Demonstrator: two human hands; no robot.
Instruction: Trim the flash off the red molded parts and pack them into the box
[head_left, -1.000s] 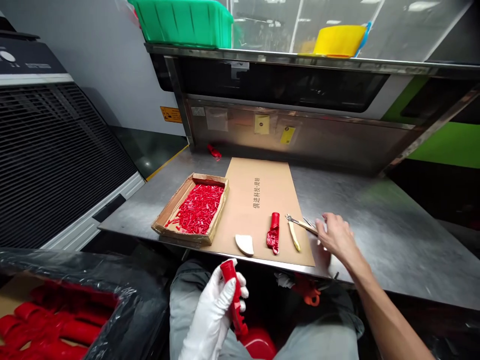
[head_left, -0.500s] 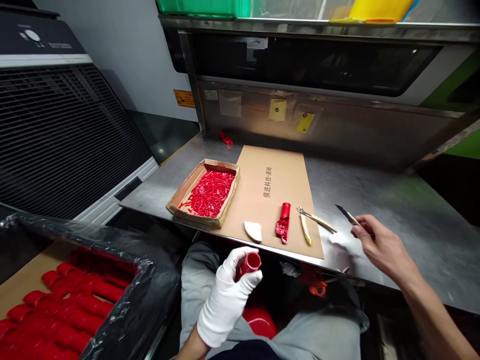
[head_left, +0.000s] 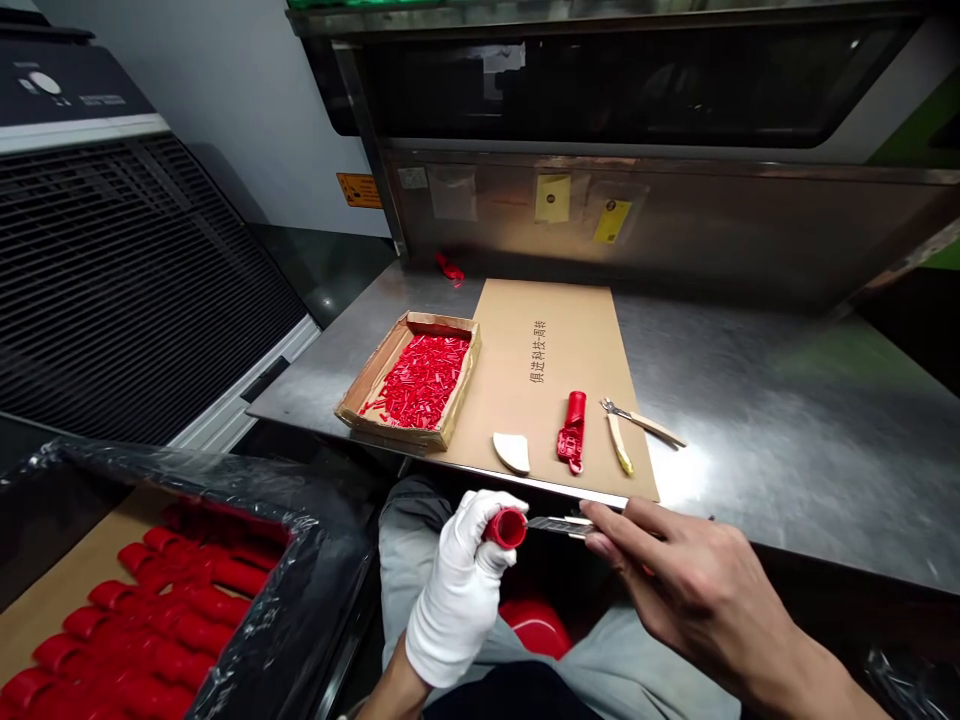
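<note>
My left hand (head_left: 461, 580), in a white glove, is closed around a red plastic tubular part (head_left: 508, 528), its round open end facing up toward me. My bare right hand (head_left: 675, 575) grips a utility knife (head_left: 562, 525). The blade tip is at the right rim of the tube's opening; whether it touches cannot be made out. Beyond the hands, a second red part (head_left: 574, 432) lies on a cardboard sheet (head_left: 517, 310). Beside that part rest cutting pliers (head_left: 626, 430) with pale handles. A white quarter-round piece (head_left: 511, 452) sits near the sheet's front edge.
A shallow cardboard tray (head_left: 349, 408) of small red scraps stands left on the metal table (head_left: 757, 400). At lower left, a box lined with black plastic (head_left: 322, 560) holds several red parts (head_left: 180, 600). A red scrap (head_left: 450, 268) lies at the back. Below is a red stool (head_left: 536, 625).
My right hand has brought the knife from the table's right side down and left to the red part's rim. My left hand still holds the part. The view has shifted slightly.
</note>
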